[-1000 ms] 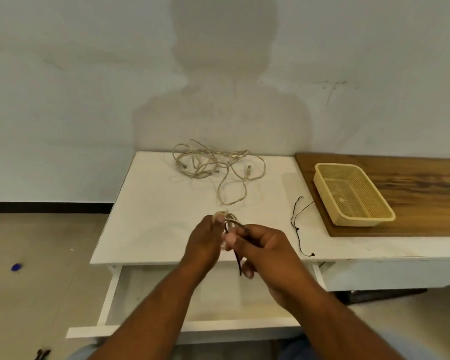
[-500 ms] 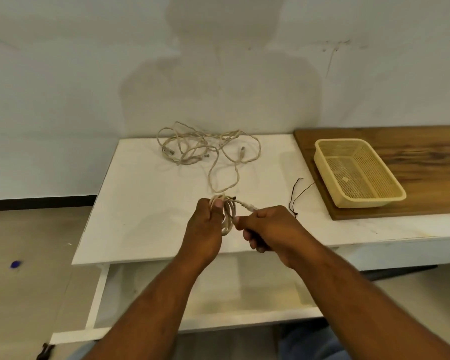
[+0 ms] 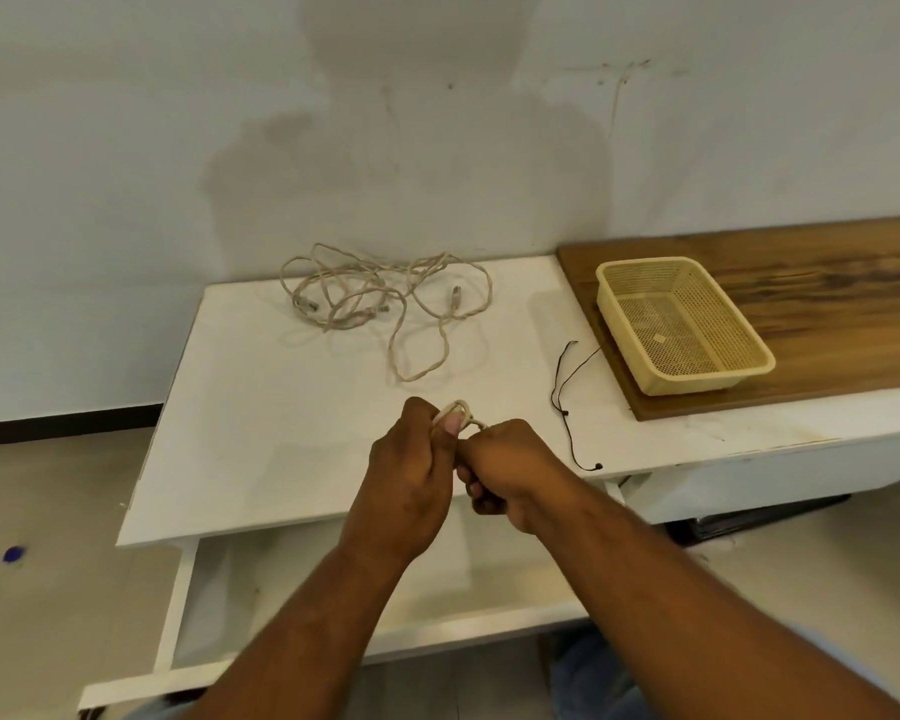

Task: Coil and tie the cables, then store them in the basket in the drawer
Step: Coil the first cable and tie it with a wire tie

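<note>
Drawing closer, right hand (image 3: 510, 470) meets left hand (image 3: 411, 475) — seemingly gripping coiled cable (image 3: 458, 407).

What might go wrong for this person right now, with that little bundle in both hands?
1. The small coil, gripped by left hand and right hand, may spring loose if either grip slips before it is tied.
2. The tangled cables behind may drag along together when one is pulled.
3. The basket sits on the wooden board, not in the drawer: easily forgotten.
</note>
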